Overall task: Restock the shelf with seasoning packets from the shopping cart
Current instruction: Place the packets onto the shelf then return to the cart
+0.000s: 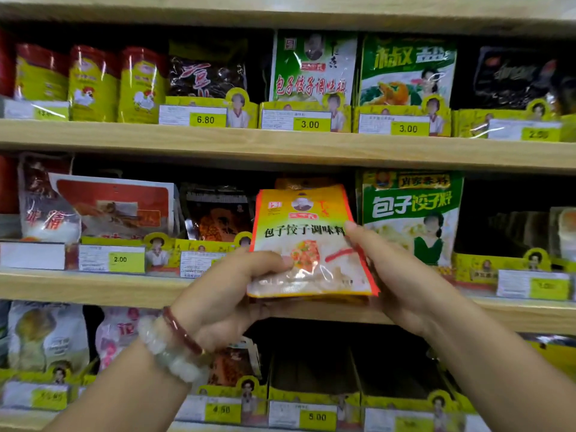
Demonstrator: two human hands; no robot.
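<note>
Both hands grasp one orange seasoning packet (308, 244) before the middle shelf (93, 288). The left hand (230, 291) pinches its lower corner; the right hand (402, 275) grips its edge. Three shelves show.

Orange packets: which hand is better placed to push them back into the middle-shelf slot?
Probably the right hand. It grips the orange packets along their right edge, fingers reaching up the side, nearer the shelf. The left hand holds the lower left corner from underneath, mainly supporting.

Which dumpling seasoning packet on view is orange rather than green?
The packet held in both hands, left hand and right hand, before the middle shelf. The top-shelf packet and its right neighbour are green.
</note>
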